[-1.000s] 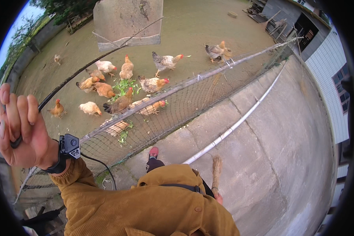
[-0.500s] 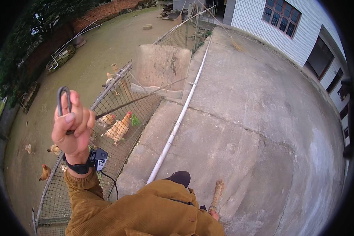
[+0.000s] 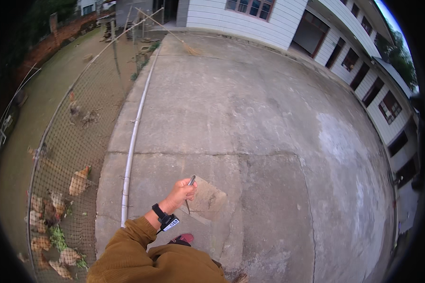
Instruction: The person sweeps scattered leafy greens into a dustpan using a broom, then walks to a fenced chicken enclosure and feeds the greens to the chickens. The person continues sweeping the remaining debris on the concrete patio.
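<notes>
1. While the left arm is stretched forward in a brown corduroy sleeve (image 3: pixel 123 250), a thin dark metal handle with a bent loop (image 3: pixel 192 180) is clamped in the left grip (image 3: pixel 180 193), the fingers being curled tightly around it.
2. A broad, flat, tan dustpan scoop (image 3: pixel 211 195) is seen just beyond that grip, above or on the grey concrete paving (image 3: pixel 269 203); whether the two are touching cannot be told.
3. The right grip is out of view, so its state cannot be told; a tuft of straw-coloured bristles (image 3: pixel 241 278) is cut off by the lower edge.
4. A black strapped wrist device (image 3: pixel 164 218) is worn on the left wrist, and a red shoe (image 3: pixel 186 237) is seen near it.
5. To the left, the paving is crossed lengthwise by a long white pipe (image 3: pixel 132 137).
6. Beyond the pipe, the way is barred by a dark mesh net fence (image 3: pixel 87 113), behind which brown and pale chickens (image 3: pixel 80 181) are gathered around scattered green leaves (image 3: pixel 58 237).
7. At the far end, a long-handled straw broom (image 3: pixel 190 50) is shown near a white-tiled building (image 3: pixel 212 19).
</notes>
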Tool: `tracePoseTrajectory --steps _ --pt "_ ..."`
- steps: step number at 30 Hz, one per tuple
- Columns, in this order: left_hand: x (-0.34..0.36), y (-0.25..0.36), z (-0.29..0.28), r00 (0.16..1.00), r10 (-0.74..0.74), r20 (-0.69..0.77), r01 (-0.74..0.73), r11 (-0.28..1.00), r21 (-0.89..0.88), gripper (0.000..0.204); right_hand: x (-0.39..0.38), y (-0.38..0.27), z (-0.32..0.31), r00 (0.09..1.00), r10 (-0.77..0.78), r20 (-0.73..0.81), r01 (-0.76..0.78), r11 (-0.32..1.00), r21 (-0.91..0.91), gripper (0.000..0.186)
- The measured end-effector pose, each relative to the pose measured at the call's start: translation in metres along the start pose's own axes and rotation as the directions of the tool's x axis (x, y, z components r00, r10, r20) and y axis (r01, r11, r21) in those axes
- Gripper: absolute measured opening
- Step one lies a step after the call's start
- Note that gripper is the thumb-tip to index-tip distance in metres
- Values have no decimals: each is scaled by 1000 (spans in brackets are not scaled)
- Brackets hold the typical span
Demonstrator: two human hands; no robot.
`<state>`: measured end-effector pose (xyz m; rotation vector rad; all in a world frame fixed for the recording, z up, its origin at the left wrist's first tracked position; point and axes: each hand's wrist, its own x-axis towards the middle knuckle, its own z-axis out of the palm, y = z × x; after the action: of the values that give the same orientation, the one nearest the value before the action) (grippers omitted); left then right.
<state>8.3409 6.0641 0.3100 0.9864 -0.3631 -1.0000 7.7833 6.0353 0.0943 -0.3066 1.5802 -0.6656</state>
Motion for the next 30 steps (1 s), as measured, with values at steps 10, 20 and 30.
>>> tracePoseTrajectory --steps 10,20,30 --pt "262 -164 292 927 -304 218 244 933 265 7 12 -73 -122 933 220 -286 -4 799 601 27" --pt "433 -323 616 917 -378 124 293 853 432 7 214 -330 -214 963 212 -169 -4 634 773 14" --pt "630 -590 926 895 -445 -32 368 696 617 13 412 -653 -367 928 99 -359 231 601 765 26"
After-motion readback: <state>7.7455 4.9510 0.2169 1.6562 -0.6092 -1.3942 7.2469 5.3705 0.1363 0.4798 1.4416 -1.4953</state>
